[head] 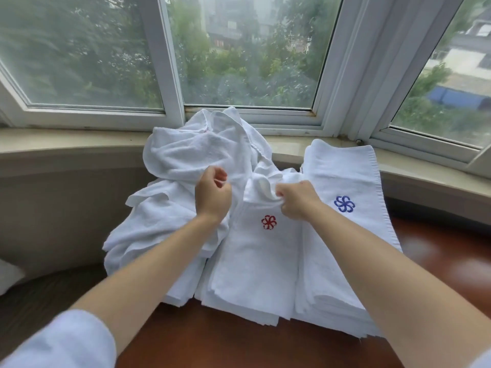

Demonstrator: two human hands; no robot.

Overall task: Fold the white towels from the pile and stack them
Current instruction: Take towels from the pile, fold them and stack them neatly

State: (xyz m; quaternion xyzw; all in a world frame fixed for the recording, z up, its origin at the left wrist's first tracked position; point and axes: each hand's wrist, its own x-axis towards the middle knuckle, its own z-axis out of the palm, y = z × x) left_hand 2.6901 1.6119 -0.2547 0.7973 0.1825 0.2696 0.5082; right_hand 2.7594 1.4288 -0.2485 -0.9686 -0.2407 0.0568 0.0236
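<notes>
Left hand [212,193] and right hand [296,199] each pinch the white towel's [255,251] far edge; loose pile [186,155] beyond, bare tabletop [225,341] nearer.

No words or numbers could be read anywhere. The only signs were embroidered pinwheel-flower emblems: a red one [269,222] on the white terry towel topping the middle folded stack [255,261], and a blue one [344,204] on the white folded towel to its right [345,171].
</notes>
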